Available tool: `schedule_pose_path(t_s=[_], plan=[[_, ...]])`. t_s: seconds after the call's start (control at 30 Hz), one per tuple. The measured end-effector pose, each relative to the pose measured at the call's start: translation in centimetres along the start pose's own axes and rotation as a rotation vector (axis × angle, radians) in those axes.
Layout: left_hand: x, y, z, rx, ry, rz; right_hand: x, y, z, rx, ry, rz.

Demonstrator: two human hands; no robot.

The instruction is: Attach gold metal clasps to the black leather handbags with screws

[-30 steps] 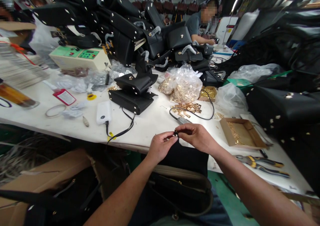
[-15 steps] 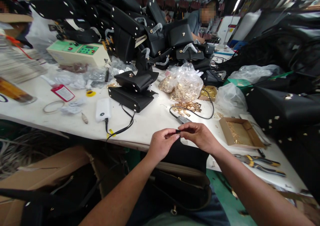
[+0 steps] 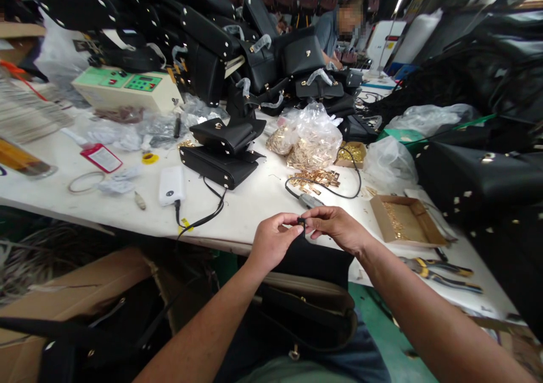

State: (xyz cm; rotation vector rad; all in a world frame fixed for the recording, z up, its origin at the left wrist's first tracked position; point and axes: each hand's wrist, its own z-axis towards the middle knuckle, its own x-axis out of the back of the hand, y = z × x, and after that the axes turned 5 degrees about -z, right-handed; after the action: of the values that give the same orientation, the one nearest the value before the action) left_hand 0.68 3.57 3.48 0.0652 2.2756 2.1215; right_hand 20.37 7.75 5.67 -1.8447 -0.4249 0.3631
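Observation:
My left hand (image 3: 274, 240) and my right hand (image 3: 337, 227) meet at the white table's near edge (image 3: 237, 233), both pinching a small black bag part (image 3: 301, 223) between thumb and fingers. Under them a black handbag (image 3: 305, 304) rests on my lap, its top running up to the pinched part. Loose gold clasps (image 3: 316, 179) lie on the table just beyond my hands.
A cardboard tray of gold fittings (image 3: 405, 220) and pliers (image 3: 441, 275) lie to the right. Two stacked black bags (image 3: 220, 151), a white power bank (image 3: 171, 185) with cable, a clear sack of gold hardware (image 3: 311, 140) and a green-topped machine (image 3: 123, 89) stand farther back. Another person (image 3: 339, 29) sits far behind.
My hands stay together on the small black part, with the fingers slightly re-gripping. The view has shifted a little; nothing on the table moved.

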Motion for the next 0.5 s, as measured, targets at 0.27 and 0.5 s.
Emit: schedule_pose_path(t_s=[0.27, 0.5], plan=[[-0.6, -0.4, 0.1, -0.031, 0.037, -0.003, -0.6, -0.6, 0.2, 0.029, 0.114, -0.125], [-0.7, -0.7, 0.0, -0.028, 0.085, 0.027, -1.2, -0.3, 0.2, 0.103, 0.303, -0.269]])
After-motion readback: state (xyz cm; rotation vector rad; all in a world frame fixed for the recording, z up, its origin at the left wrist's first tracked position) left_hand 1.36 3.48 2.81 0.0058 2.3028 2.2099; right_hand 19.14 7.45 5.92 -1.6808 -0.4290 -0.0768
